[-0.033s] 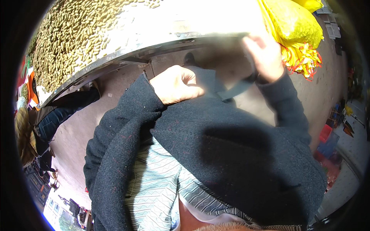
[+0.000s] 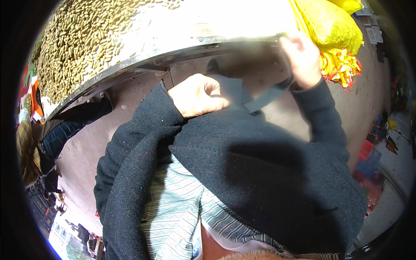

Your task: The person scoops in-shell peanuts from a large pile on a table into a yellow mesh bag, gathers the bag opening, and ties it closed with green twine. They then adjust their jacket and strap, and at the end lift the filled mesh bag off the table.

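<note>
Head view, frame centre: left hand (image 2: 200, 94) fist-closed on soft dark coat (image 2: 260, 173), right hand (image 2: 303, 56) fingers clamped on limp grey strap (image 2: 268, 97), best gripped mid-length.

Dark strap (image 2: 268, 97) stretched taut diagonally across the dark coat (image 2: 260, 173).

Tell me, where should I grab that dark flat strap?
Probably the dark flat strap is best taken mid-span, coming from above: it stretches bare between the left hand and right hand, thin and flat enough to pinch.
</note>
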{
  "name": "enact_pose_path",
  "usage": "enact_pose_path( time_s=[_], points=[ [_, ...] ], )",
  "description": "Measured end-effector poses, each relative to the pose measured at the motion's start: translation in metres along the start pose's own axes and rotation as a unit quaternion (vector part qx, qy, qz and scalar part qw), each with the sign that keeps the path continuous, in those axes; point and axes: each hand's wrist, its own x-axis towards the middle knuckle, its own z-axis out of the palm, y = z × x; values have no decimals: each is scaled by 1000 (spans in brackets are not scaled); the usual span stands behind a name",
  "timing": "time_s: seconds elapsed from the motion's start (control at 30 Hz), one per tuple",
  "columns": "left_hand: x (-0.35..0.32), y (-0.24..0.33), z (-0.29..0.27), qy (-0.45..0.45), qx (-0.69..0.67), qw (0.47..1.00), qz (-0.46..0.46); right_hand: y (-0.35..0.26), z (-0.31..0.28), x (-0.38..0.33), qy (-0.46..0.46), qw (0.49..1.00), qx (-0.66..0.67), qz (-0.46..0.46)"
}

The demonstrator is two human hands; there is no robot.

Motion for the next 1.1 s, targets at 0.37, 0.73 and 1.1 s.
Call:
enact_pose_path(
  time_s=[0.37,0.73,1.1],
  points=[
    [1,-1,3,-1,16,1000,23,17,-7,29,83,978,180,61],
    [20,20,16,86,191,965,159,-32,-17,35,30,960,278,16],
    [43,52,17,208,390,692,570,-58,4,45,73,949,295,-80]
  ],
)
